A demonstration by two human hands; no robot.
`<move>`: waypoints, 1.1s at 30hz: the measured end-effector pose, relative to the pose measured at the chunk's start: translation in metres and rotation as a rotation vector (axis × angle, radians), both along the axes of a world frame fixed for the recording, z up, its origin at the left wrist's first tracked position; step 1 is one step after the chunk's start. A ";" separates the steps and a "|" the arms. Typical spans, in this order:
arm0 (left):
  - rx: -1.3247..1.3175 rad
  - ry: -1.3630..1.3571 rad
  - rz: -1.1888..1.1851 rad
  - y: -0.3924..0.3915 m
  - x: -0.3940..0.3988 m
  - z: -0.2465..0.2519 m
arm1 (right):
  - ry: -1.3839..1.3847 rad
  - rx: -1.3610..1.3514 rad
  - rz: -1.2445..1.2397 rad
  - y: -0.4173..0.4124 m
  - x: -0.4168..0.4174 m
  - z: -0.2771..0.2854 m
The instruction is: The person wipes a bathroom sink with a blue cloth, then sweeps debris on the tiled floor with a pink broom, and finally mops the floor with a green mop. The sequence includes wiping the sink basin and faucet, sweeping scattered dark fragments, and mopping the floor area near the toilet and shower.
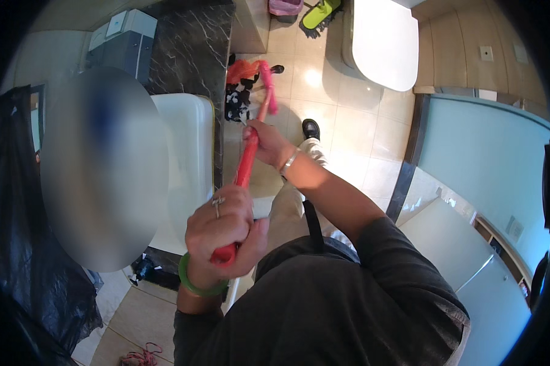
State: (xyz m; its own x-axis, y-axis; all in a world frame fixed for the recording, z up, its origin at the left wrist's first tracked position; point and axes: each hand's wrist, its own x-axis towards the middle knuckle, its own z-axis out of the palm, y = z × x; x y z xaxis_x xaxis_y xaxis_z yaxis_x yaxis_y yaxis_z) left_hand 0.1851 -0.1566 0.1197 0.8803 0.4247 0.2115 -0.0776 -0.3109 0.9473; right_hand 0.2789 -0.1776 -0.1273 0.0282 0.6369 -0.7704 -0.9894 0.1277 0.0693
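Note:
Both hands are around the red handle of a broom (246, 162). My left hand (224, 224), with a ring and a green bangle, grips the handle near its end, close to my body. Farther down the handle is my right hand (268, 142), wearing a silver bracelet. The broom's pink head (267, 84) is low by the floor at the foot of the counter, with orange bristles (245, 72) to its left. Beside the bristles lie black-and-white items (238, 103); what they are I cannot tell.
A white washbasin (190, 142) sits in a black marble counter (188, 45) on the left. Ahead are a toilet with a white lid (384, 43), a green mop head (320, 14) and a bin with a pink liner (285, 7). A frosted glass panel (481, 146) stands right.

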 end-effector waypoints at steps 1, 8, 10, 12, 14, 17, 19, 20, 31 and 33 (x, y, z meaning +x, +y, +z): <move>-0.035 -0.004 0.028 0.000 0.002 0.004 | -0.048 -0.093 0.049 -0.006 0.010 0.011; -0.286 0.106 0.397 0.023 0.043 -0.056 | -0.365 -0.283 0.288 -0.001 0.085 -0.080; -0.308 0.049 0.440 0.037 0.059 -0.056 | -0.287 -0.154 0.245 0.028 0.089 -0.085; -0.156 0.156 0.381 0.049 0.081 -0.035 | -0.191 -0.036 0.192 0.059 0.081 -0.079; -0.031 0.150 0.345 0.052 0.095 -0.032 | -0.128 0.063 0.181 0.082 0.081 -0.069; 0.102 0.076 0.268 0.049 0.106 -0.020 | -0.217 0.188 0.227 0.088 0.082 -0.053; 0.152 0.045 0.208 0.037 0.108 -0.014 | -0.180 0.206 0.207 0.078 0.076 -0.032; 0.115 0.048 0.214 0.032 0.107 -0.006 | -0.022 0.153 0.156 0.073 0.074 -0.018; -0.052 0.259 -0.105 0.042 0.105 -0.014 | 0.351 0.092 -0.063 0.030 0.019 -0.072; 0.038 0.319 -0.154 0.035 0.107 -0.015 | 0.394 0.213 -0.061 0.037 0.022 -0.080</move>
State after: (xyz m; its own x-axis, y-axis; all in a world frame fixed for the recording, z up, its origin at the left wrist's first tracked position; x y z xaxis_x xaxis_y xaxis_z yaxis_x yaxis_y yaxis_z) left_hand 0.2921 -0.1220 0.1049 0.9576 0.2793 -0.0713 0.1717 -0.3541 0.9193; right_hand 0.3007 -0.1410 -0.2074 -0.1988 0.7888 -0.5816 -0.8735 0.1265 0.4701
